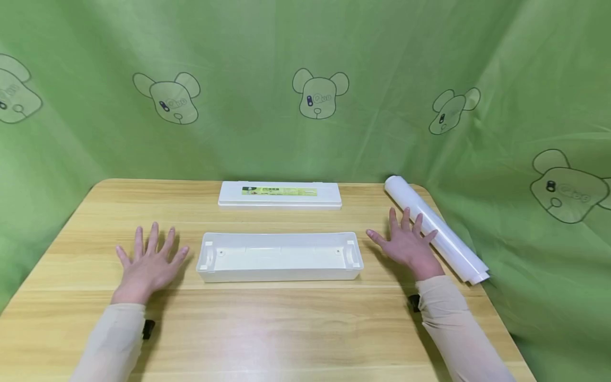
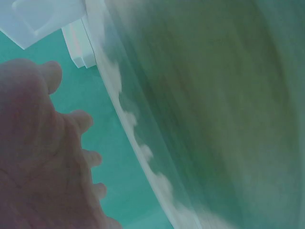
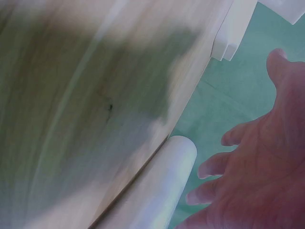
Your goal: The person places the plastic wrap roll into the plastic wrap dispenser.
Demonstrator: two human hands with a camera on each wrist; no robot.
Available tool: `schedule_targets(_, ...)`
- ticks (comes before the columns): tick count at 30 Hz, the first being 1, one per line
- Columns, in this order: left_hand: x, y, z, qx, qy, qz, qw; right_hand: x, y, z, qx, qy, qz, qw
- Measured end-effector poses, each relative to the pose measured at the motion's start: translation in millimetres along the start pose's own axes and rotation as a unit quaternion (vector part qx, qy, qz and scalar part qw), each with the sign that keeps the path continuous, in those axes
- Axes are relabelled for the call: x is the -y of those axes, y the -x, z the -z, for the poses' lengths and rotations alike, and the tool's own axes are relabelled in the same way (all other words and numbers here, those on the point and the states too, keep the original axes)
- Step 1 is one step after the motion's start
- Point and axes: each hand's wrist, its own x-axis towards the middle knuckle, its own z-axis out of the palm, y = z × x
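Observation:
My left hand (image 1: 149,268) is spread with straight fingers, to the left of a white open plastic box (image 1: 281,274), and holds nothing. On the box's other side my right hand (image 1: 408,246) is spread too, its fingers close to a roll of plastic wrap (image 1: 436,228); from the head view I cannot tell contact, but the right wrist view shows the roll (image 3: 157,186) apart from the fingers. Behind the box lies its white lid (image 1: 281,200) with a green and yellow label. In the left wrist view the lid (image 2: 78,43) and a box corner (image 2: 35,24) show beyond the thumb.
The wooden table (image 1: 286,329) bears everything. A green curtain (image 1: 248,127) with mouse-like faces hangs around its back and sides. The wrap roll lies aslant along the table's right edge. Dark wrist straps (image 1: 148,329) show beneath both sleeves.

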Motion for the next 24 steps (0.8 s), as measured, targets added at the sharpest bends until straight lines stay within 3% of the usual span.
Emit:
schedule_targets(8,5.4,-1.2,-0.7,-0.014,0.014,-0.005,0.9998,0.4,2.1,2.0,-0.013,-0.006,0.005,1.0)
schedule_targets(13,9.8,-6.3,-0.2,-0.044,0.066,-0.058,0.9952,-12.6,-1.5,2.2,-0.077,-0.032,0.027,0.996)
schedule_targets(18,9.9,-11.5,1.3,-0.027,0.194,-0.108,0.9746,-29.1,-5.7,3.5,-0.133,-0.057,0.049,0.988)
schedule_targets(22,7.6,-12.8,-0.5,-0.008,0.265,-0.125,0.956,-40.2,-7.3,3.7,-0.143,-0.053,0.04,0.987)
schedule_targets(24,5.5,-13.1,-2.1,0.004,0.303,-0.139,0.9427,-44.0,-7.4,4.3,-0.152,-0.048,0.031,0.987)
